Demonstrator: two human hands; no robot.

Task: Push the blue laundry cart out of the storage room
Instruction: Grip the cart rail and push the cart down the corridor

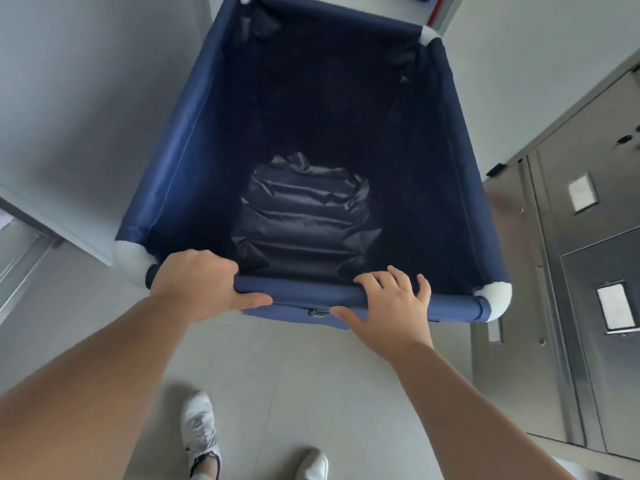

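grey tiled floor (284, 382) | blue laundry cart (180, 140) near rail: left hand (201, 282) fingers wrapped round it, right hand (391, 303) fingers spread loosely over it

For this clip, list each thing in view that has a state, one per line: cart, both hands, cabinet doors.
Blue fabric laundry cart: upright, open-topped, nothing inside but its crumpled dark lining.
Left hand: closed around the cart's near top rail, thumb underneath.
Right hand: resting on the same rail, fingers spread, not closed.
Grey metal cabinet doors: shut.
White sneakers: on the floor behind the cart.
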